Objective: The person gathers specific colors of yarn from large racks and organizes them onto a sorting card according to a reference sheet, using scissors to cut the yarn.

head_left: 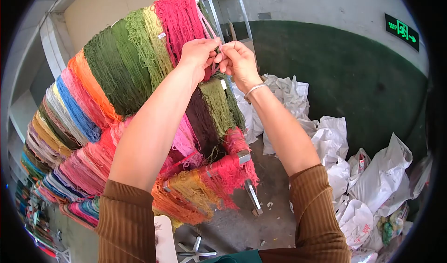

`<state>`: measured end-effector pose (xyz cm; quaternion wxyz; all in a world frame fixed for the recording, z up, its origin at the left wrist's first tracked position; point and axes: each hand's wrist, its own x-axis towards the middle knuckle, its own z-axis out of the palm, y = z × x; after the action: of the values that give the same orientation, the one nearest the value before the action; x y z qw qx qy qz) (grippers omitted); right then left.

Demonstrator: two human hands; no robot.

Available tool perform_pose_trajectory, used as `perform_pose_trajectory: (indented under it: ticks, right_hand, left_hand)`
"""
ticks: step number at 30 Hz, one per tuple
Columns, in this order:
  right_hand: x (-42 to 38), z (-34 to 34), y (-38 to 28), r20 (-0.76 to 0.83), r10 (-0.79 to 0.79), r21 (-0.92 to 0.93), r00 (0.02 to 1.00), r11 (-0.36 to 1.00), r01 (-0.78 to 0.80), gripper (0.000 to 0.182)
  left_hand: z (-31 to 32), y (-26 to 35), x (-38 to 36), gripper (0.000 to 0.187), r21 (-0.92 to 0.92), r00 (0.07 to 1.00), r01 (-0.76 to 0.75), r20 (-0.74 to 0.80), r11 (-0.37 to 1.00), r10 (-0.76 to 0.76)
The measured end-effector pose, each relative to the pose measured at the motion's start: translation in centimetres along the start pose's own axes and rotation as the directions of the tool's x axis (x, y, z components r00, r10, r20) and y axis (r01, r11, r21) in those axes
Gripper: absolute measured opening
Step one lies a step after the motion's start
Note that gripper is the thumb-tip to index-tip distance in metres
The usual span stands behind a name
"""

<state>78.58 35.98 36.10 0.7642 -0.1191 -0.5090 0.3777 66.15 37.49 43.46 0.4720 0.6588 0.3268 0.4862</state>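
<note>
Toward the far left end of the rack (253,198), narrow hanks of yarn (86,170) in pink, blue, grey and tan shrink with distance, the lowest of them too blurred to tell apart. Nearer, dark green hanks (111,67) hang over the upper tier in limp, loosely looped curtains, partly covered by the left forearm. That forearm slants up and to the right, bringing the left hand (198,56) to the rack's upper right end, thumb and fingers drawn together in a pinch on a thin, pale pink strand (208,23). The strand runs down beside the thick, stringy crimson hank (179,18) at that end edge, and its path between the fingers is hidden. Close against the left, the right hand (240,60) has its fingers curled and its tips pinched at the same strand, forearm slanting up and to the left, a smooth silver bangle (255,91) around the wrist. Beyond the rack's right end, crumpled white plastic bags (382,179) heap along the green-painted wall (335,77), their contents mostly hard to make out.
</note>
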Motion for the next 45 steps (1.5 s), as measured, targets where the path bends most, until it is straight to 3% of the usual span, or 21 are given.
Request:
perform_pose_trajectory:
  ticks: [2, 8, 22, 31, 37, 38, 39, 40, 42, 43, 45]
  right_hand:
    - [0.1, 0.0, 0.0, -0.006, -0.002, 0.017, 1.0, 1.0, 0.002, 0.011]
    - [0.1, -0.1, 0.3, -0.02, -0.001, 0.034, 1.0, 0.999, 0.002, 0.01]
    - [0.3, -0.4, 0.5, -0.046, 0.014, 0.043, 0.999, 0.999, -0.012, 0.013]
    - [0.4, -0.3, 0.6, -0.022, -0.009, -0.095, 1.0, 0.995, 0.007, 0.012]
    - [0.8, -0.3, 0.8, -0.13, -0.016, 0.027, 0.991, 0.999, 0.02, 0.006]
    - [0.8, -0.3, 0.5, -0.166, 0.002, 0.107, 0.986, 0.994, 0.016, 0.006]
    - [0.9, -0.2, 0.3, -0.2, 0.021, 0.186, 0.979, 0.982, 0.017, 0.006]
    - [1.0, -0.7, 0.5, -0.2, 0.02, 0.186, 0.98, 0.982, 0.018, 0.006]
    - [1.1, -1.4, 0.7, -0.146, 0.038, 0.208, 0.989, 0.978, -0.007, 0.007]
    - [1.0, -1.4, 0.9, -0.141, 0.039, 0.141, 0.989, 0.99, -0.019, 0.008]
    - [0.6, -1.2, 1.1, -0.112, 0.03, -0.021, 0.993, 0.999, -0.032, 0.011]
  left_hand:
    - [0.1, -0.2, 0.0, 0.014, -0.008, 0.997, -0.002, -0.083, 1.0, 0.002]
    - [-0.1, -0.5, 0.1, 0.018, -0.058, 0.997, -0.036, -0.063, 0.998, 0.032]
    - [-0.7, -1.0, 0.2, 0.019, 0.023, 0.997, -0.018, -0.07, 1.0, 0.019]
    - [-0.7, -1.6, 0.4, 0.023, 0.033, 0.993, -0.098, -0.058, 0.995, 0.1]
    - [-1.6, -2.5, 1.5, 0.024, 0.064, 0.985, -0.144, -0.085, 0.987, 0.149]
    - [-2.5, -2.9, 2.3, 0.022, 0.403, 0.951, -0.248, -0.073, 0.881, 0.302]
    - [-2.9, -3.1, 2.9, 0.021, 0.69, 0.9, -0.311, -0.008, 0.654, 0.436]
    - [-2.3, -1.4, -0.2, 0.019, 0.92, 0.786, -0.302, 0.091, 0.251, 0.611]
    - [-3.2, 0.2, -0.4, 0.021, 0.919, 0.721, -0.177, 0.365, -0.353, 0.589]
    - [-3.1, 1.0, -0.5, 0.029, 0.907, 0.771, -0.117, 0.34, -0.404, 0.538]
    - [-2.7, 2.3, -0.4, 0.046, 0.918, 0.556, -0.172, 0.39, -0.357, 0.734]
